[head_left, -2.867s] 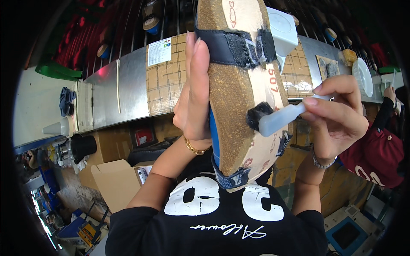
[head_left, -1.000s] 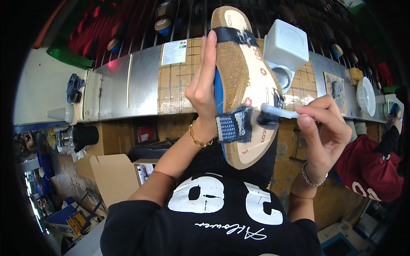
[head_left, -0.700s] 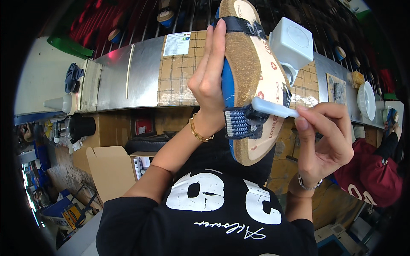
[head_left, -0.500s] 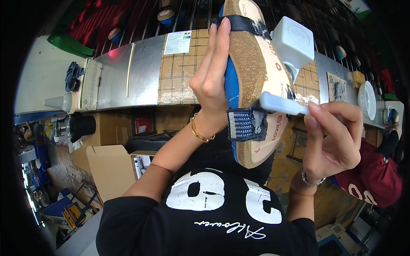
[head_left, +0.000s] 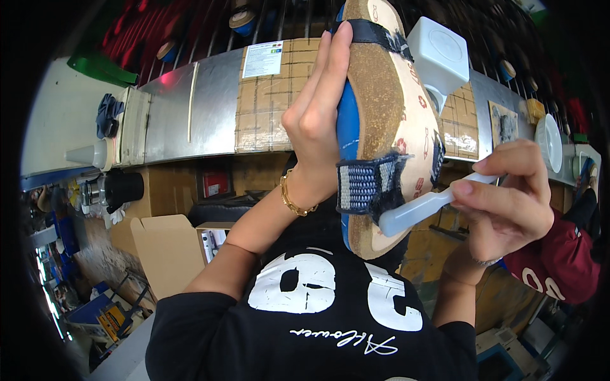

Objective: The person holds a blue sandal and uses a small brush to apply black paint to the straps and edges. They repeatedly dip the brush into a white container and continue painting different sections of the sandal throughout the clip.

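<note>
My left hand (head_left: 316, 124) grips a blue shoe last (head_left: 349, 124) by its side, fingers stretched along it and the thumb hidden. On its upturned bottom lies a pale printed insole (head_left: 413, 114) with a brown cork-like edge (head_left: 376, 105). A dark strap (head_left: 368, 32) wraps over it near the far end. Toward the near end, a woven blue-and-white strap (head_left: 363, 186) folds over the edge, its end dark and frayed. Between thumb and fingers, my right hand (head_left: 508, 197) pinches a brush with a whitish plastic handle (head_left: 413, 214). Its dark bristles meet the woven strap's lower inner edge.
Behind the last, a white square container (head_left: 440, 54) stands on a steel bench (head_left: 170, 117) partly covered with cardboard (head_left: 270, 108). A white bowl (head_left: 548, 143) is at right. Several lasts (head_left: 241, 22) sit along the dark rack. Someone in dark red (head_left: 562, 257) is at far right.
The brush has moved from the woven strap's upper edge down to its lower edge, its handle now slanting up to the right. My right hand has shifted slightly right; the last has turned slightly.
</note>
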Available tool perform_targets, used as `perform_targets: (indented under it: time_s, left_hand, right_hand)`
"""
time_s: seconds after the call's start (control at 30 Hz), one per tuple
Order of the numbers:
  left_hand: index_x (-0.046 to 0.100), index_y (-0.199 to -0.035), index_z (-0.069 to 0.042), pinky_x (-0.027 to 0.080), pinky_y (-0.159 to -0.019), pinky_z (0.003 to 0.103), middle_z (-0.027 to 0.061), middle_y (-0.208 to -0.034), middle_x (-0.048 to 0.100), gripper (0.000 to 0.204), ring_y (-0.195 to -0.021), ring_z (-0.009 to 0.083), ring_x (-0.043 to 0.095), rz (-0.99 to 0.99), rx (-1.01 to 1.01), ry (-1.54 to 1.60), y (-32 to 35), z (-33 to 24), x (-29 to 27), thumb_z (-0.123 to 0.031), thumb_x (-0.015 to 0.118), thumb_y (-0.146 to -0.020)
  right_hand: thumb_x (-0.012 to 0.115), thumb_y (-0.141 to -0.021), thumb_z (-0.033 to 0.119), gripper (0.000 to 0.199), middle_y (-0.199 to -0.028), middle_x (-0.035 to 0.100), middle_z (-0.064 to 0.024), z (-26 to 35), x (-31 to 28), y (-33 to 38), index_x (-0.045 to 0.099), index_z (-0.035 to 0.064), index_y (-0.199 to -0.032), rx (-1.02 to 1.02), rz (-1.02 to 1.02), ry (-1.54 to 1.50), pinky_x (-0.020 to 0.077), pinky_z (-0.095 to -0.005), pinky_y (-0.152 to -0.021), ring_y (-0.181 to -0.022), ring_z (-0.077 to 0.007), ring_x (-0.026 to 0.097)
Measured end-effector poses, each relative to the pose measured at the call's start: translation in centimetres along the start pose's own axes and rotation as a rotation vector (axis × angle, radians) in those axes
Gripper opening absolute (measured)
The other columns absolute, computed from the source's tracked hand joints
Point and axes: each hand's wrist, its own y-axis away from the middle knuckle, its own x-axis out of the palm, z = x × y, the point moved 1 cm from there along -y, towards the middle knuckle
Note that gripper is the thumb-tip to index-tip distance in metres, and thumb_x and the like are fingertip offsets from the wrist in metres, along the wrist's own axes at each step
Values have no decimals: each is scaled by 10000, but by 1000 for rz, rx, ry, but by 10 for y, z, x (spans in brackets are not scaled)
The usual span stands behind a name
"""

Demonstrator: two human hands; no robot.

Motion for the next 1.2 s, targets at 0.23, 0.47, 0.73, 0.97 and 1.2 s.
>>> perform_targets:
  time_s: [0.23, 0.47, 0.73, 0.97, 1.2]
  left_hand:
    - [539, -1431, 37, 607, -799, 343, 290, -1281, 652, 810, -1021, 318, 741, -45, -95, 169, 3, 8, 12, -171, 875, -724]
    - [535, -1438, 24, 603, -805, 327, 295, -1298, 634, 895, -1109, 331, 707, -152, -86, -61, -4, 31, 6, -263, 913, -680]
    - [529, -1436, 42, 596, -819, 351, 327, -1326, 602, 945, -1129, 361, 694, -189, -24, -167, -7, 28, 3, -287, 933, -648]
    - [545, -1421, 46, 598, -783, 332, 309, -1306, 625, 874, -1089, 345, 714, -176, -55, -169, -7, 32, 2, -284, 904, -696]
    - [559, -1427, 4, 598, -740, 304, 257, -1290, 656, 777, -962, 263, 757, -126, -102, -49, 1, 35, 1, -185, 867, -738]
  right_hand:
    - [804, -760, 26, 181, -906, 628, -76, -13, 18, 1, 791, 43, -940, 172, -243, -185, 412, -255, -692, -794, -160, 554]
    - [804, -745, -49, 223, -829, 602, -44, 20, 34, 24, 811, 27, -955, 558, -311, -170, 421, -238, -663, -758, -126, 557]
    - [841, -684, -55, 346, -940, 607, -51, 29, 49, 34, 820, 108, -988, 311, -377, 202, 461, -267, -696, -803, -178, 585]
    - [823, -549, -6, 443, -918, 604, -24, 41, 45, 33, 840, 204, -939, 200, -266, 197, 394, -300, -667, -765, -166, 558]
    - [797, -518, -30, 469, -905, 616, -11, 37, 44, 25, 842, 204, -922, 160, -233, 60, 417, -284, -692, -749, -155, 560]
